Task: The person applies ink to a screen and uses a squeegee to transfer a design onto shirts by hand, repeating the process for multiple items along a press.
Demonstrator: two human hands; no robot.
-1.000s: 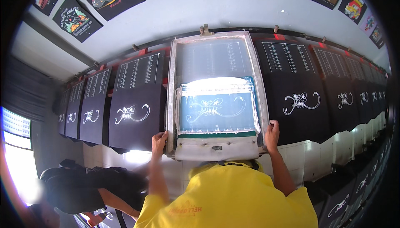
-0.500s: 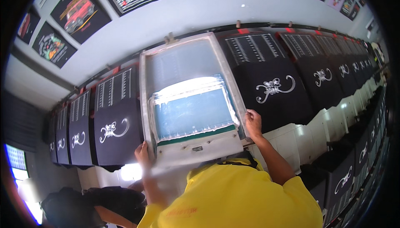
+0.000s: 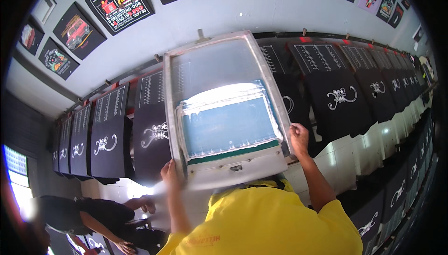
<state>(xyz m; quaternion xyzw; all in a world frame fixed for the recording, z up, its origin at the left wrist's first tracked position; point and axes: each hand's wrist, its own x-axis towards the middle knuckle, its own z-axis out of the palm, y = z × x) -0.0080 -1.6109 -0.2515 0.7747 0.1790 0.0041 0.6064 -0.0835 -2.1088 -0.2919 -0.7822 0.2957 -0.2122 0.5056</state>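
Observation:
A screen-printing frame (image 3: 274, 92) with a pale wooden or metal border is held in front of me, over the row of shirt boards. Its mesh has a blue-green stencil area (image 3: 228, 127), ringed with white ink and with a thick white band (image 3: 224, 94) along its far side. My left hand (image 3: 171, 175) grips the frame's near left edge, fingers closed round it. On the near right edge, my right hand (image 3: 299, 139) is closed in the same way. The frame partly covers a black shirt (image 3: 151, 131) with a white scroll print and another printed shirt (image 3: 295, 106) on its right.
More black printed shirts (image 3: 339, 99) lie on boards in a row to both sides. A second row of shirts (image 3: 396, 194) runs along the lower right. At lower left a co-worker (image 3: 93, 215) in dark clothes bends low. Printed shirts (image 3: 116, 3) hang on the wall.
The frame, with both my hands on it, has moved right along the row and now straddles two boards. More of the co-worker shows at lower left.

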